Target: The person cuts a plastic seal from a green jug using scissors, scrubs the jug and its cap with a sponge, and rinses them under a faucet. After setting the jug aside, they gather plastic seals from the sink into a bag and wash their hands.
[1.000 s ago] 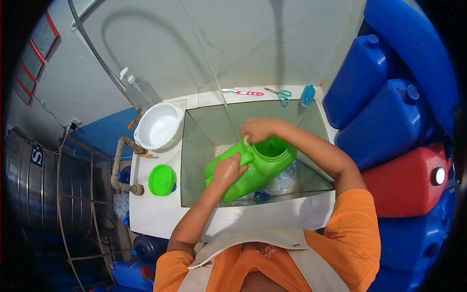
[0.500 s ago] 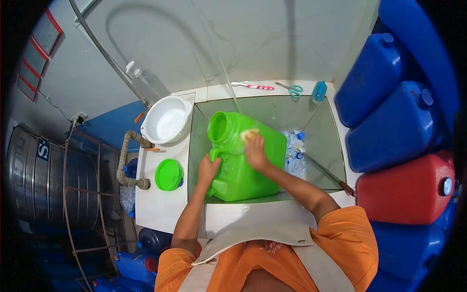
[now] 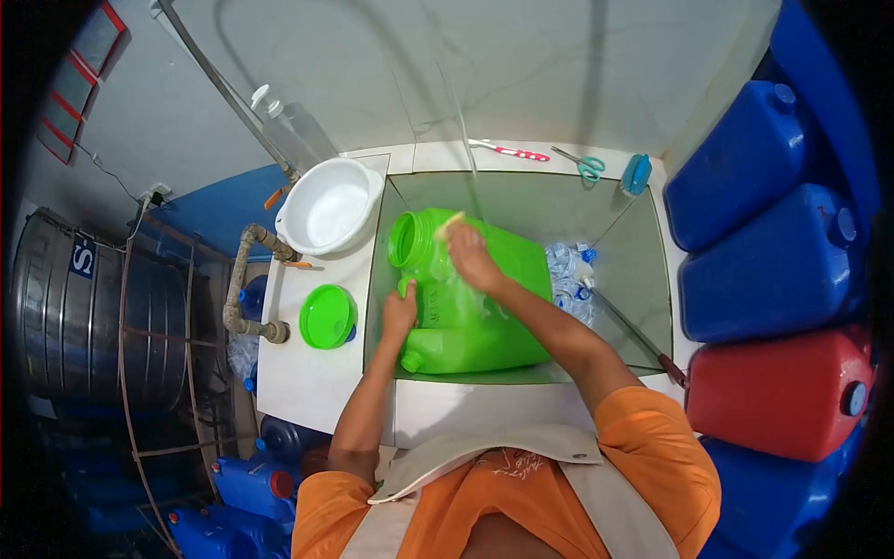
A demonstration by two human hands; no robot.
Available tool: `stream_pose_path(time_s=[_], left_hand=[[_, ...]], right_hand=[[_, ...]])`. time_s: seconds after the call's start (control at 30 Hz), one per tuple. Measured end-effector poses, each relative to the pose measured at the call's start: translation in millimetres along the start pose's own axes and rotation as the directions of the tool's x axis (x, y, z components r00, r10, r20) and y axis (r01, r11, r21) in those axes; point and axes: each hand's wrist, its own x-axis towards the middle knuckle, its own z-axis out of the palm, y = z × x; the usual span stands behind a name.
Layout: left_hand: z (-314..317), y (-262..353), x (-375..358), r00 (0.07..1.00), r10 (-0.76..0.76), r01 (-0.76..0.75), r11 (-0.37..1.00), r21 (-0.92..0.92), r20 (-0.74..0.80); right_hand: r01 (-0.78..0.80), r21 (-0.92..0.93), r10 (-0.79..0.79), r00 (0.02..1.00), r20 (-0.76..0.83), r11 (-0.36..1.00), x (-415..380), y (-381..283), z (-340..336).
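Observation:
A large green water jug [image 3: 503,317] lies on its side in the sink [image 3: 615,219], its open mouth facing left. My left hand [image 3: 399,312] is closed around the jug's handle. With my right hand [image 3: 472,258] I press a yellowish sponge [image 3: 451,224] against the jug near its neck; the fingers are wrapped over it. Thin suds streak the green surface under that hand. Several clear plastic bottles [image 3: 568,279] with blue caps lie in the sink behind the jug's base.
On the left counter are a white basin [image 3: 328,207], a green lid [image 3: 327,317] and a pump bottle [image 3: 298,126]. A toothbrush [image 3: 509,150], scissors [image 3: 585,165] and a blue brush [image 3: 636,174] line the back ledge. Blue jerrycans [image 3: 745,168] and a red one [image 3: 773,391] stand at right.
My right hand has slid the sponge left and up along the jug toward its neck. The left hand keeps its hold on the handle. The camera view has shifted slightly.

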Motion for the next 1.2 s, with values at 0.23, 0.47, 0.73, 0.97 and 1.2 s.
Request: stream_pose_path(time_s=[0.23,0.47,0.73,0.97,1.2], left_hand=[[2.0,-15.8,15.3,0.998,-0.064,0.065,0.996,0.067,-0.018],[7.0,-39.1,24.6,0.995,0.103,-0.099,0.971,0.22,-0.008],[1.7,2.0,32.3,0.991,-0.105,0.092,0.986,0.141,0.087],[5.0,8.0,47.3,0.994,-0.099,0.095,0.992,0.08,0.04],[2.7,9.2,39.1,0.994,-0.083,0.078,0.995,0.064,0.069]], right_hand=[[0.186,-0.075,-0.187,0.982,-0.005,0.98,-20.8,-52.9,-20.2],[0.303,-0.011,-0.234,0.758,0.608,0.953,-6.9,-67.6,7.2],[0.058,0.197,-0.069,0.996,0.052,0.979,-71.4,-99.9,-41.1],[0.244,0.4,-0.315,0.941,0.123,0.883,-120.8,-38.8,-57.2],[-0.421,0.098,0.397,0.896,0.196,0.902,-64.4,2.2,-6.9]])
